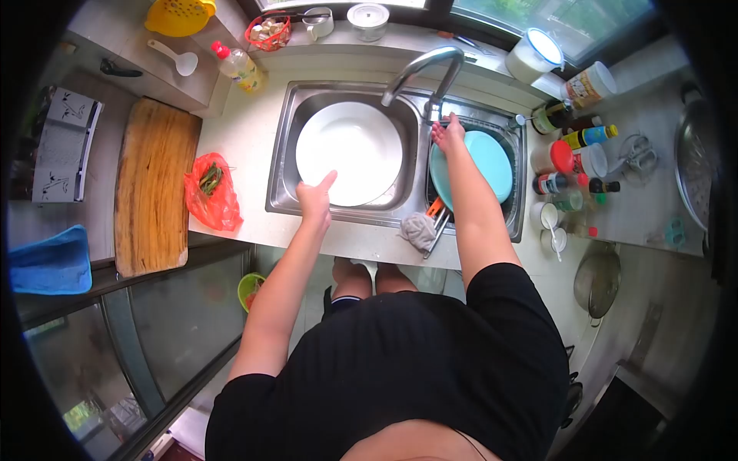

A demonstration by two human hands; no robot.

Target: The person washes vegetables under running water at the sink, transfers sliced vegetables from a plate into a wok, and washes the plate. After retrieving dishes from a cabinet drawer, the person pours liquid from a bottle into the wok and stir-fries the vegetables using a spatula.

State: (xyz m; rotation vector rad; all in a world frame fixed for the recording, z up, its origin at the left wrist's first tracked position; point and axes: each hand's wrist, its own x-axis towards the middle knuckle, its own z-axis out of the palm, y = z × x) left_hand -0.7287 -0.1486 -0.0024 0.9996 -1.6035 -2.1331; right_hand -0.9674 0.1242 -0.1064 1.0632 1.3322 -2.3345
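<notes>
A large white plate (350, 154) lies over the left basin of the steel sink (281, 165). My left hand (315, 200) grips its lower left rim, thumb on top and fingers partly hidden. At the right basin, my right hand (449, 133) is at the faucet base, above the upper left edge of a turquoise plate (488, 165). Its fingers are apart and nothing shows in them. The turquoise plate rests in a dark rack in the right basin, partly behind my forearm. The curved faucet (419, 67) points toward the left basin; no water is visible.
A grey cloth (418, 230) hangs at the sink's front edge beside an orange handle. A red plastic bag (215, 192) and wooden cutting board (154, 188) are at the left. Bottles and jars, including a red-lidded jar (552, 157), crowd the right counter.
</notes>
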